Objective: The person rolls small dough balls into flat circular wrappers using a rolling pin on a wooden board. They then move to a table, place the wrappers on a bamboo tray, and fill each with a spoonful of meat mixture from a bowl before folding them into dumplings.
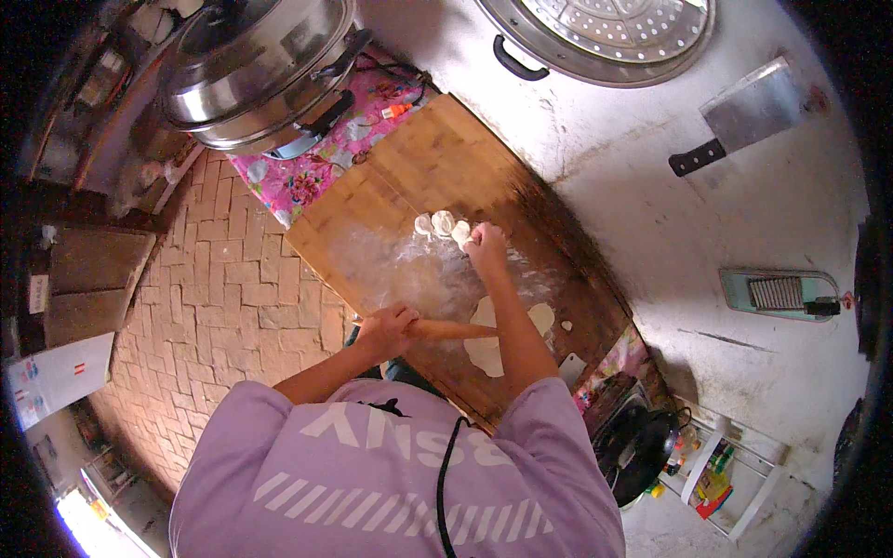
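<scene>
My left hand (386, 332) grips one end of a wooden rolling pin (443, 330), which points right across the board and passes behind my right forearm. My right hand (490, 244) has its fingertips on the nearest dough piece (460, 233) of a short row. Two more lumps of dough, one in the middle (442, 223) and one at the far end (423, 224), lie beside it on the floured wooden board (391, 178). Several flat rolled dough rounds (488, 357) lie by the pin, partly hidden by my right forearm. A small dough scrap (566, 325) sits to their right.
A steel steamer pot (258, 77) stands on a floral cloth (300, 178) beyond the board. On the white wall side are a perforated steamer tray (593, 35), a cleaver (750, 104) and a grater (778, 293). A white flat tool (572, 368) and black pan (638, 446) are near my right.
</scene>
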`<state>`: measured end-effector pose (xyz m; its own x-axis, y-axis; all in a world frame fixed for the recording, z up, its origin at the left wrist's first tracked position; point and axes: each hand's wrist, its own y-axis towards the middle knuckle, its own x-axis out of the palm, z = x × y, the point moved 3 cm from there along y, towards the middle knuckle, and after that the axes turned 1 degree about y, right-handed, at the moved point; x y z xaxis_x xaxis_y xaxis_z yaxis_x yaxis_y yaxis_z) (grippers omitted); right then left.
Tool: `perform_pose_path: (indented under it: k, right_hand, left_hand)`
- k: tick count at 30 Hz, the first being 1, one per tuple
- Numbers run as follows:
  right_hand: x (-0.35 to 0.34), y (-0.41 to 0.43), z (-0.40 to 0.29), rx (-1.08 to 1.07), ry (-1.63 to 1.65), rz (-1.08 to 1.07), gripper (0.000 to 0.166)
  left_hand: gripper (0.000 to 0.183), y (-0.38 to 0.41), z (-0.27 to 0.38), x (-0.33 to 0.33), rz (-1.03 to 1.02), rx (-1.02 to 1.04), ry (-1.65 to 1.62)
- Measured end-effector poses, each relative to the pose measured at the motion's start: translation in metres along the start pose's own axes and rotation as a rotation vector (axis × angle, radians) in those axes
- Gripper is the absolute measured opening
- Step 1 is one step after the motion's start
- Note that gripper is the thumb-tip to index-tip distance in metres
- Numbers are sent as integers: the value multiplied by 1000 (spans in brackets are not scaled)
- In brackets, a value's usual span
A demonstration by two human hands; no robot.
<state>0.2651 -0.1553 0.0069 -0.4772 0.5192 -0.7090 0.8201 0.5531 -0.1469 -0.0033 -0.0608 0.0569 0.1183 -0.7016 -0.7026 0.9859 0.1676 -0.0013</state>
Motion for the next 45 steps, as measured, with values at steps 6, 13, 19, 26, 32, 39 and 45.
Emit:
perform_pose_path:
  k: [6,13,19,26,32,39,45]
  right_hand:
    - [-47,-13,16,-82,-219,288,17]
    - [47,-53,5,-267,-233,121,16]
    - [49,-100,-54,6,143,-206,22]
    - [11,-92,-42,-140,-337,289,42]
    - [41,-109,-38,-239,-460,140,58]
    - [29,-70,-56,-288,-602,208,58]
    - [41,-128,-10,-380,-463,68,61]
  left_hand:
    - [29,-13,-2,1,4,-9,38]
    - [25,-4,5,11,-37,45,7]
    - [26,4,-1,2,-123,-19,126]
    - [45,37,-60,1,-195,-160,95]
    - [74,42,-65,5,58,-45,426]
    - [75,88,-67,-11,176,-259,461]
    - [77,21,-49,28,110,-123,478]
